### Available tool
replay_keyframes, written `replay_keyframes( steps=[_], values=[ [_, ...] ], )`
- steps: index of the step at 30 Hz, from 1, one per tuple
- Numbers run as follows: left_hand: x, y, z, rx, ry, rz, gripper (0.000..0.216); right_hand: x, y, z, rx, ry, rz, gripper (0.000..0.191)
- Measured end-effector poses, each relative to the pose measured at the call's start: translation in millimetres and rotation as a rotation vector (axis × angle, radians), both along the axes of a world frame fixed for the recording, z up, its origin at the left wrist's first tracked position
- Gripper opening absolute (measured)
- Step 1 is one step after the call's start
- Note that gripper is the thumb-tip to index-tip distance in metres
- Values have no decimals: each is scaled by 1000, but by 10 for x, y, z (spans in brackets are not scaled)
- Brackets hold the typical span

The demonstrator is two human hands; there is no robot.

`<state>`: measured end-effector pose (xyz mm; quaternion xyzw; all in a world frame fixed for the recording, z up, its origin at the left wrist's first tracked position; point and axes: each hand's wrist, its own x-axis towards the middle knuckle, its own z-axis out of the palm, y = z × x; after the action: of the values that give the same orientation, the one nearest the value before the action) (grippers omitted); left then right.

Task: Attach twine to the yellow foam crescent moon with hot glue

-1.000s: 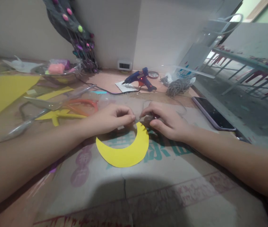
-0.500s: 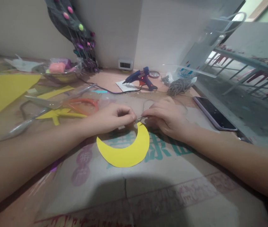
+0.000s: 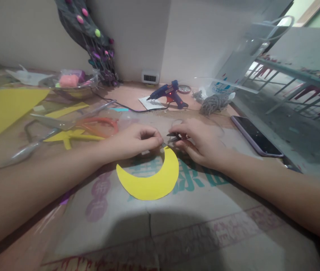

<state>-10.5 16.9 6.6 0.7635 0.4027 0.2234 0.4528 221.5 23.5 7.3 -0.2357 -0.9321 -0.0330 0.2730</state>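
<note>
A crescent moon cut from yellow sheet lies over the cardboard, its upper right horn near my fingertips. My left hand is closed in a pinch just above that horn, on a short bit of grey yarn at the tip; its fingers hide most of the yarn. In my right hand are small dark thread snips, blades apart and pointing left at the yarn. Their handles are hidden inside my fingers.
Orange-handled scissors and yellow scraps lie left. A blue glue gun with a red light stands behind, its cord running left. At right are a grey yarn ball and a phone. Printed cardboard covers the table.
The snips' blades, nearly together before at the yarn by the moon's tip, are now spread and slightly back to the right. My left hand and the moon have barely moved.
</note>
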Motion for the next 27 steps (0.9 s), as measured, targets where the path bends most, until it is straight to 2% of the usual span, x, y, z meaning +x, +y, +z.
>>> replay_keyframes(
  steps=[3,7,27],
  values=[
    [-3,8,-5,23,3,-8,23,3,26,-21,44,-2,-4,19],
    [-1,3,3,36,33,-7,26,-4,40,-27,83,-33,13,19],
    [-2,-6,14,43,45,-21,25,-39,16,2,74,-113,26,22]
  ],
)
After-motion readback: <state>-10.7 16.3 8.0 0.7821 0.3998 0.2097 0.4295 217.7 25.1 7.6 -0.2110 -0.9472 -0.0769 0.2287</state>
